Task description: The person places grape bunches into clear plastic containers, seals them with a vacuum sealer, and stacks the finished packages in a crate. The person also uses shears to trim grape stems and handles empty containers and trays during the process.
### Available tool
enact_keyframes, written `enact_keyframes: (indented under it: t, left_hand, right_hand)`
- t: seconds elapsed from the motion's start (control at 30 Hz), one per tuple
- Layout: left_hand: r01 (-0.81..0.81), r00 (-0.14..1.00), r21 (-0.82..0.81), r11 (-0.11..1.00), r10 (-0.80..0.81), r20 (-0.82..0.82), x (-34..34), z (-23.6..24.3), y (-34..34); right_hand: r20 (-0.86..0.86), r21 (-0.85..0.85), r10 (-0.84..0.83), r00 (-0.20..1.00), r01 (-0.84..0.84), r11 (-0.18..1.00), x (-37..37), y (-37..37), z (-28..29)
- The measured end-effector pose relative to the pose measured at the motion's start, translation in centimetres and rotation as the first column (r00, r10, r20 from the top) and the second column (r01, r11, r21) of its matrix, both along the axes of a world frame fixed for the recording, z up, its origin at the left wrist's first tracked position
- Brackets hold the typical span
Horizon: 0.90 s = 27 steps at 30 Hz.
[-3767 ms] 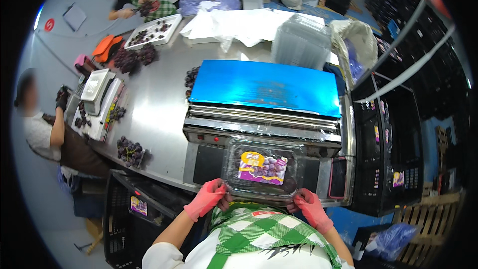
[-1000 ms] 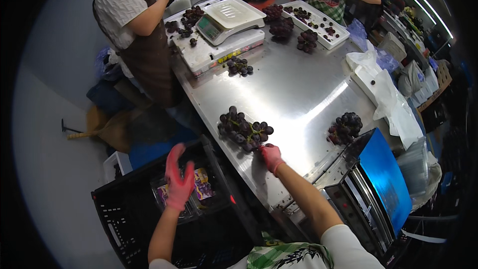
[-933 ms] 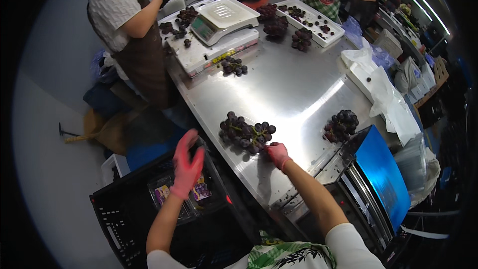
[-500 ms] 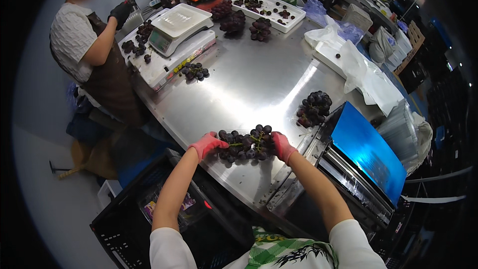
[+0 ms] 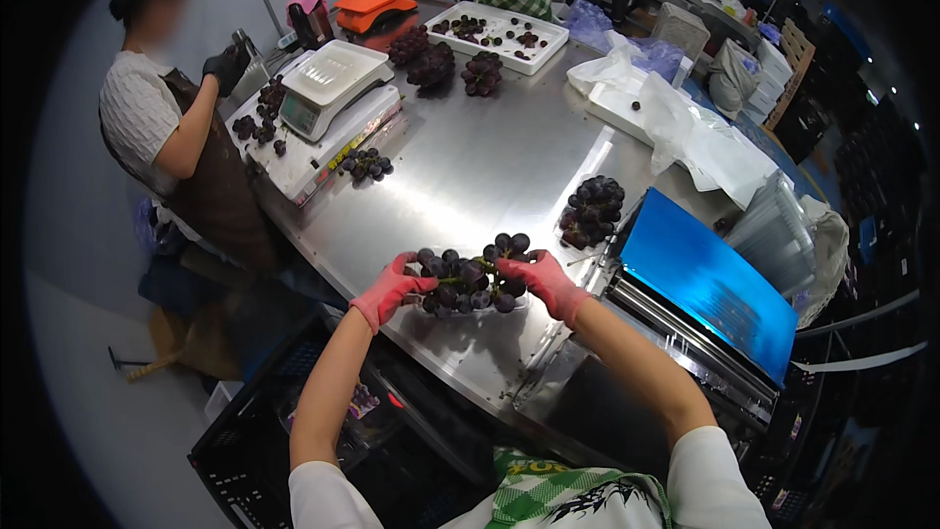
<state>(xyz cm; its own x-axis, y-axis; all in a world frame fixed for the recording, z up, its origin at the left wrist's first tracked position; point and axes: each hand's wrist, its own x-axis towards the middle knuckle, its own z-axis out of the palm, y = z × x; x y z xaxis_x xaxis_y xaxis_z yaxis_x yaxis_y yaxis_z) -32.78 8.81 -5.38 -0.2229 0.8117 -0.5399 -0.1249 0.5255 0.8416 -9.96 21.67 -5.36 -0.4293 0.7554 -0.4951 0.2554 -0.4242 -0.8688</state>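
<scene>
Pink-gloved fingers of the left hand (image 5: pixel 390 294) and right hand (image 5: pixel 550 286) clamp a bunch of dark grapes (image 5: pixel 473 274) between them over a steel table (image 5: pixel 460 171), the bunch's long axis running hand to hand, its tip end indistinguishable.

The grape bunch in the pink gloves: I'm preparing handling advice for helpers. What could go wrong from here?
The left hand and right hand have their grip on the grape bunch from both sides; pressing too hard might bruise or detach grapes. The bunch is near the metal table's edge, so a loose grape could roll off, perhaps into the black crate. The right forearm passes close to the blue-covered machine and might bump it.
</scene>
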Motion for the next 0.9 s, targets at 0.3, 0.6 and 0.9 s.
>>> enact_keyframes:
  t: [0.3,0.6,0.9]
  left_hand:
    - [0.178,0.982,0.311,0.933,-0.151,-0.110,12.5,12.8,5.6]
    - [0.455,0.882,0.302,0.837,-0.472,-0.021,32.7,13.3,11.8]
    - [0.566,0.820,0.266,0.780,-0.564,-0.091,41.9,9.7,17.1]
  right_hand:
    - [-0.084,0.126,-0.136,0.987,0.145,0.981,15.2,0.0,14.3]
    - [-0.015,0.282,-0.417,0.909,0.404,0.870,36.3,-3.2,15.7]
    - [-0.101,0.246,-0.576,0.811,0.581,0.776,44.6,-1.9,10.3]
